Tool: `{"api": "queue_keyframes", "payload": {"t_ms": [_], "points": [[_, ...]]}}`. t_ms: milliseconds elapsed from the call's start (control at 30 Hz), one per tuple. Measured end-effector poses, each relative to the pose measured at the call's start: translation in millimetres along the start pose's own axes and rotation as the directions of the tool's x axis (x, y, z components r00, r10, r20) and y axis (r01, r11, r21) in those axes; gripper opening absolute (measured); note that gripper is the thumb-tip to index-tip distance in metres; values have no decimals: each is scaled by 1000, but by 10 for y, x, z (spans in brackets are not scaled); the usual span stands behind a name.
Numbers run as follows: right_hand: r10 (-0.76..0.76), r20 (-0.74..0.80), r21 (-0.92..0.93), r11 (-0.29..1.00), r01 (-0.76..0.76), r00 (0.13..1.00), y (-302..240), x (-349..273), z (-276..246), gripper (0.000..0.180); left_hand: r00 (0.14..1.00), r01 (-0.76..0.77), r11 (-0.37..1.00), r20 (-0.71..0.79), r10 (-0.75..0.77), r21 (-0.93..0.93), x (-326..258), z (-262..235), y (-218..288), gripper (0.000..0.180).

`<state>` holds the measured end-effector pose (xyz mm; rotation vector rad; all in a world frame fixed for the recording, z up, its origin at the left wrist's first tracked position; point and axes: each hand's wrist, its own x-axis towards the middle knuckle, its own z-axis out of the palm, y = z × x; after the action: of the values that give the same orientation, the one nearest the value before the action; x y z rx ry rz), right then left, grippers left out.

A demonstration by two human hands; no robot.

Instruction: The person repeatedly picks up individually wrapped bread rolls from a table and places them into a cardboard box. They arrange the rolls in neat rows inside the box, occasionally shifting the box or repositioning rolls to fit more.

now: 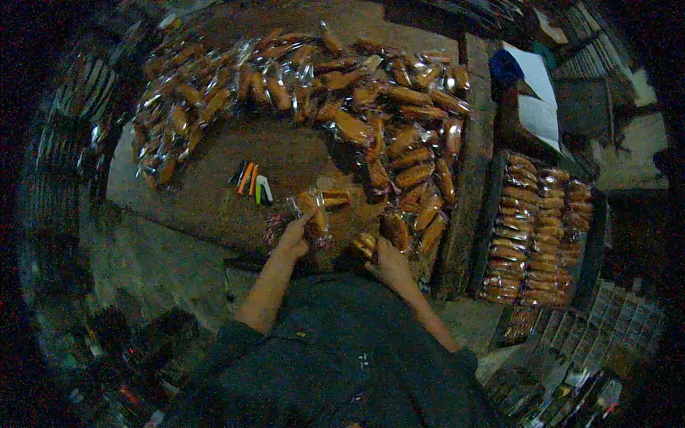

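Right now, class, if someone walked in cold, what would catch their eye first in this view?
First, the great arc of clear-wrapped orange-brown snack packets heaped across the brown table. Next, the tray at the right, its packets laid in neat rows. Then the person's left hand gripping a packet at the table's near edge, beside small coloured lighters.

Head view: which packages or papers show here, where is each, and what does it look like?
Clear packets: heaped across the table's far side, orange-brown rolls inside.
Packet: held by left hand, clear, orange-brown contents.
Tray: at the right, rows of similar packets.
White sheets: upper right, flat.
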<state>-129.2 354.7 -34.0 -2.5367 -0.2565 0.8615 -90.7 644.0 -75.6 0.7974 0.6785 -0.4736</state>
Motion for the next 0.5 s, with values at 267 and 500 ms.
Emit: {"api": "queue_keyframes", "payload": {"t_ms": [267,500], "points": [[-282,-104,-460,864,205,954,364,35,534,67,866,-171,-42,171,470,984,-261,317,82,101],[82,-36,28,996,-81,996,160,-13,396,61,914,-380,-306,405,21,873,921,154,649,107]]}}
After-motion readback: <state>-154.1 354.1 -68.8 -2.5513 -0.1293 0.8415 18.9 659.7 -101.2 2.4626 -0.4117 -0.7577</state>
